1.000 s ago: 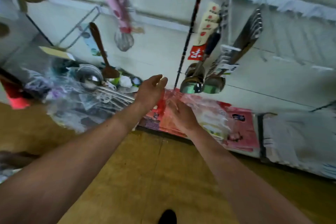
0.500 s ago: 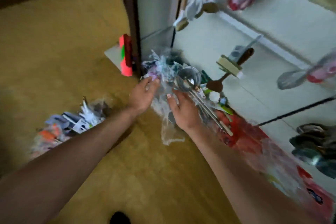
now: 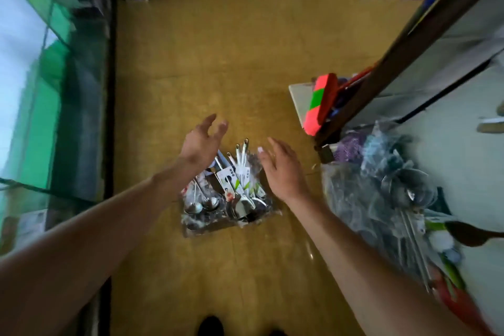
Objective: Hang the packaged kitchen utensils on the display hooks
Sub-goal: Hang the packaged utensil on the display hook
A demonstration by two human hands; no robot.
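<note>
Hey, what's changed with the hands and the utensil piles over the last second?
Both hands left the plastic-wrapped heap and swung left; the left hand and right hand now hover open over the packaged utensils on the floor, gripping nothing. Both piles lie where they were.

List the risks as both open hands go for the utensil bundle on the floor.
1. The utensil bundle sits in loose clear wrap, so lifting one piece may drag out others.
2. Its thin handles stick out between the left hand and right hand; they could jab a palm.
</note>
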